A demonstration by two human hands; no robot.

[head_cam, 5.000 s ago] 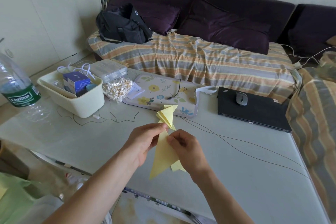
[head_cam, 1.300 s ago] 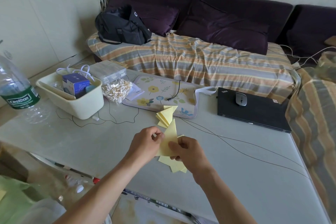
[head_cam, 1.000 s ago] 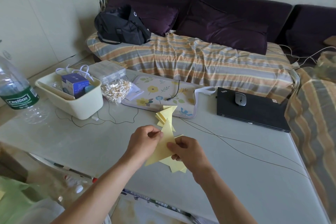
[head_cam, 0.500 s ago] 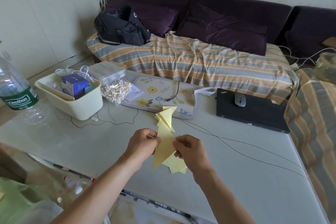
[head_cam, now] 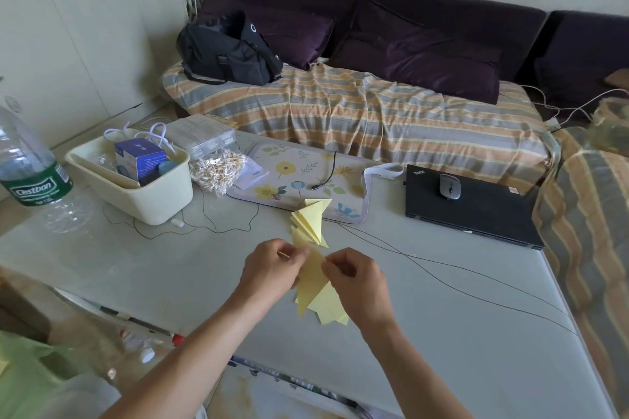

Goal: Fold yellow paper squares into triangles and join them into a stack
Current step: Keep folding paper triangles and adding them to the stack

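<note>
Both grips pinch the same folded yellow sheet point(head_cam: 311, 277): left hand point(head_cam: 272, 269) and right hand point(head_cam: 354, 279) hold opposite edges above the bench point(head_cam: 459, 333), probably to press a crease. Joined triangles point(head_cam: 309, 221) wait just beyond; spare squares point(head_cam: 332, 311) lie underneath.

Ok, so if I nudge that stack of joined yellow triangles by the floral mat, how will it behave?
The stack of joined triangles is thin folded paper, so it is probably very light and would slide on the smooth table. Its layers fan apart at the edges, so a sideways push may skew or loosen them.
</note>
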